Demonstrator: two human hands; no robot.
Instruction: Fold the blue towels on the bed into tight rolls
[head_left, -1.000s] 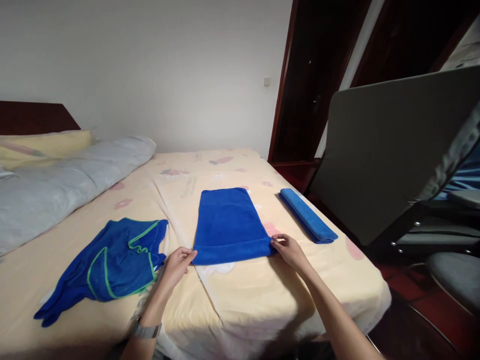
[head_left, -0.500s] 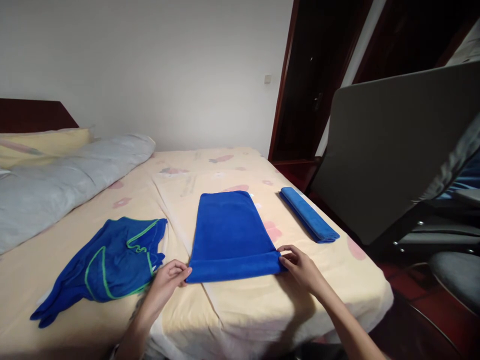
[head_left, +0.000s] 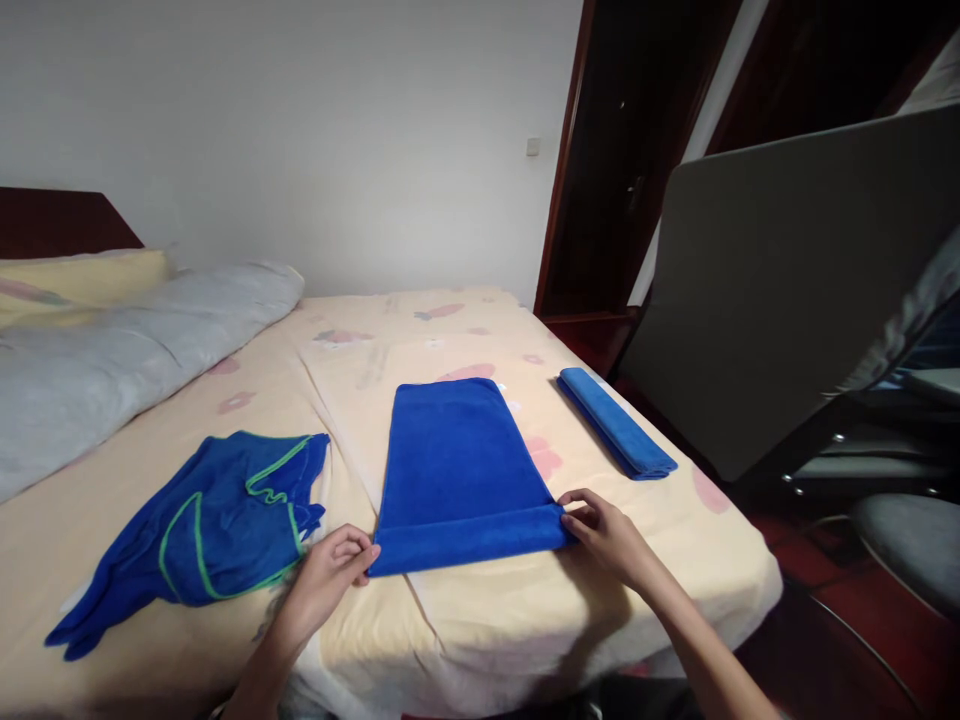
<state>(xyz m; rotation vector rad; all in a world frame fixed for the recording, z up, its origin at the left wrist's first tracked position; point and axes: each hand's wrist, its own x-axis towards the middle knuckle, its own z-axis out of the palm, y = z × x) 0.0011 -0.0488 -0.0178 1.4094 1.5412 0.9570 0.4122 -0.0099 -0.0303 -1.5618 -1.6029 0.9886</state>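
Note:
A blue towel (head_left: 457, 450) lies flat on the bed, its near edge turned over into a wide fold. My left hand (head_left: 334, 575) pinches the near left corner of that fold between thumb and fingers. At the near right corner, my right hand (head_left: 604, 535) grips the folded end in the same way. Left of my left hand lies a crumpled blue cloth with green edging (head_left: 225, 525). To the right, a second blue towel, folded into a long narrow strip (head_left: 615, 425), rests near the bed's right side.
The bed (head_left: 420, 640) has a pale yellow sheet with pink prints. A grey rolled quilt (head_left: 150, 340) and a yellow pillow (head_left: 82, 275) lie at the left. A dark grey panel (head_left: 780, 290) and a grey stool seat (head_left: 915, 550) stand off the bed's right side.
The view has shifted slightly. Both hands still hold the fold's two corners, and the towel's shape looks nearly the same.

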